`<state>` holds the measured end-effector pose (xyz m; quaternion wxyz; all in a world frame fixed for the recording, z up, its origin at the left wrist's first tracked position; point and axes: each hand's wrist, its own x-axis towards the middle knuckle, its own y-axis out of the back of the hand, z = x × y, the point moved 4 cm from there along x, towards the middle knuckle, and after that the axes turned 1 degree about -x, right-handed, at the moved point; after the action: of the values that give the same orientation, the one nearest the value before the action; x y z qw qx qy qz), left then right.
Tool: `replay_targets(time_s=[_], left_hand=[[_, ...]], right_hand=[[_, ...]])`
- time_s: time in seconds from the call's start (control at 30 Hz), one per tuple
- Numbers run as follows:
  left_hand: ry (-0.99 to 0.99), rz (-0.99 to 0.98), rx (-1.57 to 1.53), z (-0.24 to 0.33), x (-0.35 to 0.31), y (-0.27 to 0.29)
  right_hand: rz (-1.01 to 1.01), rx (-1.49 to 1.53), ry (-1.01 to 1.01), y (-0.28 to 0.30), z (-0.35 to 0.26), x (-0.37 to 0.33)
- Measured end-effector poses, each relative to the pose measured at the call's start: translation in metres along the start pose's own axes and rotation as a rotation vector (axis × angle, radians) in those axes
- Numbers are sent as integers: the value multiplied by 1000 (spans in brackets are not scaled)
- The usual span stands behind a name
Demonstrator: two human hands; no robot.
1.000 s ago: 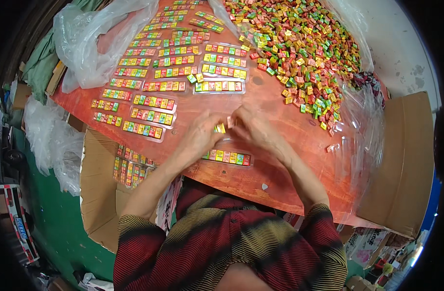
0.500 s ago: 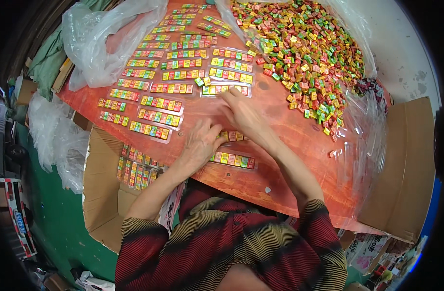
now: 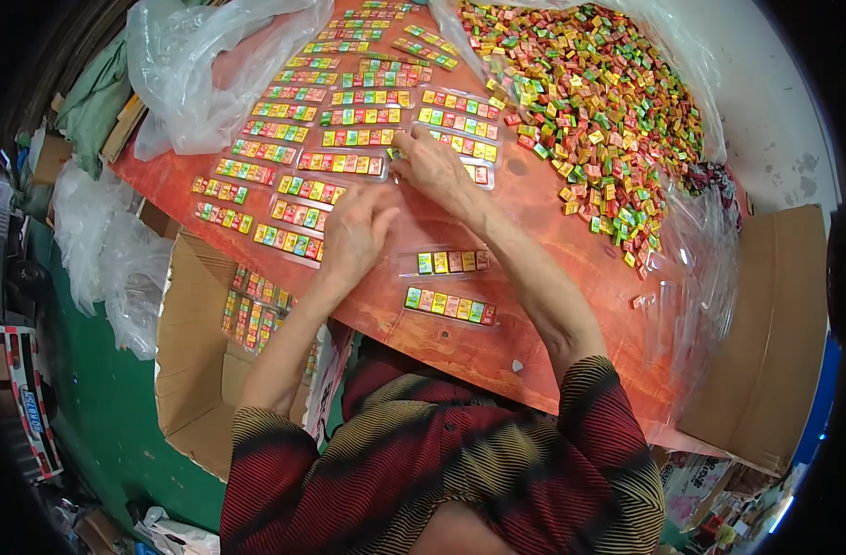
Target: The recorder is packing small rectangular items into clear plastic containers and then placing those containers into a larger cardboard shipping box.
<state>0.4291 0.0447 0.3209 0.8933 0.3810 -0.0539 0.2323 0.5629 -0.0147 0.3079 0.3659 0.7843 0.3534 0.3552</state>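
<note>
My right hand (image 3: 434, 168) reaches over the rows, its fingertips bent together at a few small coloured blocks. These sit beside a clear plastic tray partly filled with blocks (image 3: 478, 174), and the hand hides part of both. My left hand (image 3: 355, 233) hovers nearer to me, thumb apart from the fingers, with nothing visible in it. Next to it lies a tray of blocks (image 3: 288, 240) in yellow, red and green. Closer to the front edge are two more: a tray with a row of blocks (image 3: 453, 262) and another filled tray (image 3: 451, 306).
A large heap of loose blocks (image 3: 608, 120) covers the back right of the red table (image 3: 552, 277). Clear plastic bags (image 3: 187, 83) hang over the far left. A cardboard box (image 3: 196, 370) with filled trays stands lower left; a cardboard panel (image 3: 765, 324) rises at right.
My right hand has moved left and slightly away, onto the small blocks beside the tray. My left hand has lifted off the near tray and moved left and away, uncovering that tray.
</note>
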Motion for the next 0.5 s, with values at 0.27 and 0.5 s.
replay_targets(time_s=[0.27,0.5], left_hand=[[-87,-10,-130,23,-13,1],[-146,-135,-2,23,-57,-8]], right_hand=[[-119,234,-62,26,-30,-76],[-303,206,-114,15,-48,-114]])
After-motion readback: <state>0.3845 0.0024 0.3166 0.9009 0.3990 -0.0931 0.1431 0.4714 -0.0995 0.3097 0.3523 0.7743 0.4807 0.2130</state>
